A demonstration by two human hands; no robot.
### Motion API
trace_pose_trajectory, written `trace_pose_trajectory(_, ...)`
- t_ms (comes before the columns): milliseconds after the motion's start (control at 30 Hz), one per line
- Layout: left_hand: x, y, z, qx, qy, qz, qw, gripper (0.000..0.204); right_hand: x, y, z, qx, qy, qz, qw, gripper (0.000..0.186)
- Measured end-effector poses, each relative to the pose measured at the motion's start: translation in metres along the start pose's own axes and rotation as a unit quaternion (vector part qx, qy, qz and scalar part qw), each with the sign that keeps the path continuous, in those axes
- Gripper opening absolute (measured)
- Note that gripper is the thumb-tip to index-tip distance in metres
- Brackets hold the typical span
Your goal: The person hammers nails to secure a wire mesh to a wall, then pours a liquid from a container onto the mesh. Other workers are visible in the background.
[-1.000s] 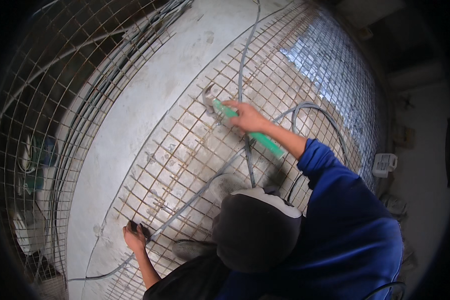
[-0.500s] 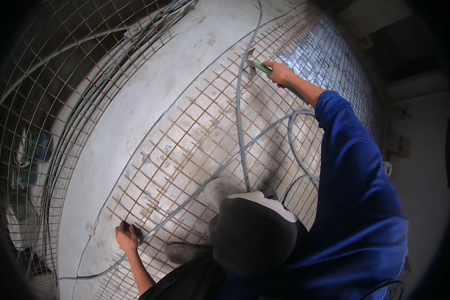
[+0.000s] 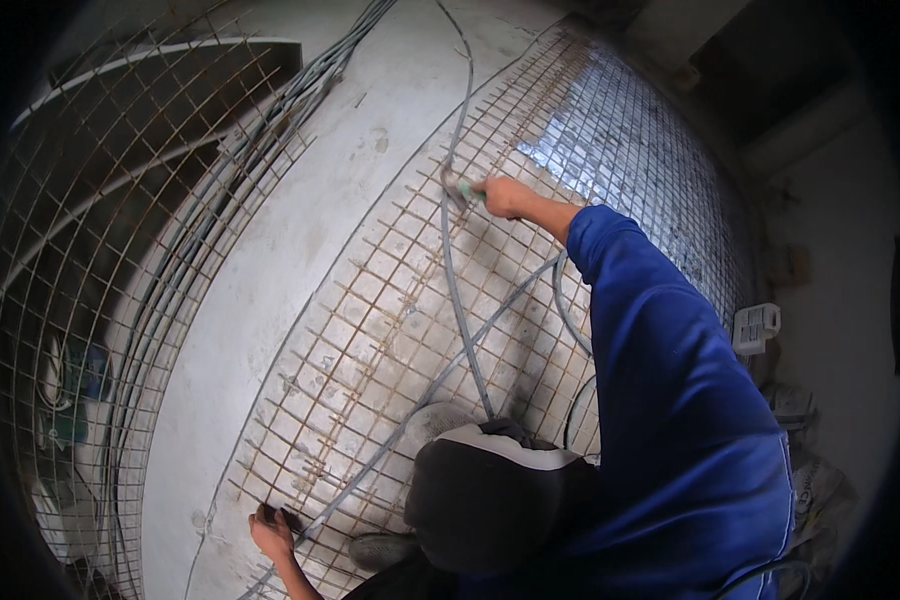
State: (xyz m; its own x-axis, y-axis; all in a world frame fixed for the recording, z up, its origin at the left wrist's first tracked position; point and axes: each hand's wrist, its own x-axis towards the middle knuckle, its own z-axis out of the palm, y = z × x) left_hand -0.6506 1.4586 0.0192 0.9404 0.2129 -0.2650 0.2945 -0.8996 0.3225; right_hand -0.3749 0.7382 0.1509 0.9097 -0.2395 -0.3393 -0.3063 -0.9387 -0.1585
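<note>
My right hand [image 3: 510,197] is closed around the green handle of a claw hammer [image 3: 451,183], held out at the far edge of a rusty wire mesh [image 3: 352,328]. Motion blurs the hammer head, which overlaps a grey cable [image 3: 450,255]; I cannot tell whether they touch. At the near left end of the mesh, my left hand [image 3: 270,533] grips a small black object [image 3: 291,519], its kind unclear. The mesh lies on a grey concrete floor, its cut wire ends sticking out along the left side.
More mesh [image 3: 185,235] and a bundle of grey cables [image 3: 185,225] curve along the left. Shiny sheeting [image 3: 610,140] shows through the mesh at the far right. My shoe [image 3: 435,420] stands on the mesh near crossing cables. A white container [image 3: 756,328] is at right.
The whole view has shifted, with the scene sitting lower. My right hand has brought the hammer leftward and nearer. My left hand keeps its hold at the mesh end.
</note>
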Motion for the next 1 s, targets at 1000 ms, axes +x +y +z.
trace_pose_trajectory(1000,-0.009,0.002,0.005,-0.033,0.022,0.028,0.999,0.053,-0.041,-0.002,0.132,0.730,0.160,0.260,0.611,0.060)
